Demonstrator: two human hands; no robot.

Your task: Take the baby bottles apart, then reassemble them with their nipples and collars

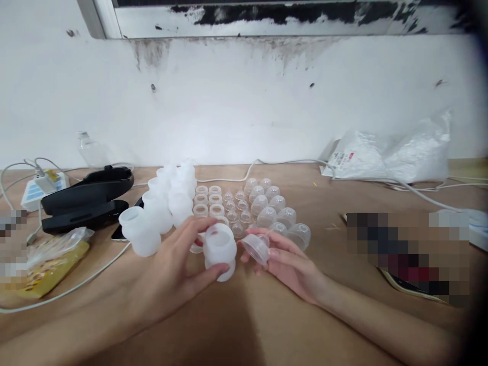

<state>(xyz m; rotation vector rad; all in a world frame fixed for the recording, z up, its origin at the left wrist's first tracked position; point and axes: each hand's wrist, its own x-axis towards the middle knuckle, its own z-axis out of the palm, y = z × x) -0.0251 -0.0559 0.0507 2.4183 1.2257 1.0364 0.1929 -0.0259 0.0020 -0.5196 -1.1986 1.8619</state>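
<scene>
My left hand [181, 256] grips a white translucent bottle [220, 249], tilted so its round open mouth faces me. In my right hand [295, 267] is a clear plastic cap [256, 248], its wide rim angled down toward the bottle; the two are apart. Just beyond my hands stand rows of small parts: white rings [200, 209], small clear nipple-like domes [245, 217] and larger clear domed caps [286, 217]. To their left are several more white bottles [141, 231] like the held one. My left hand partly hides the nearest rings.
Black plastic cases [86, 198], a power strip [36, 190] and a yellow packet [57, 264] lie left. White cables run across the brown table [183, 330]. A clear bottle [89, 147] and a white plastic bag [389, 155] sit by the wall. Blurred-out items lie right.
</scene>
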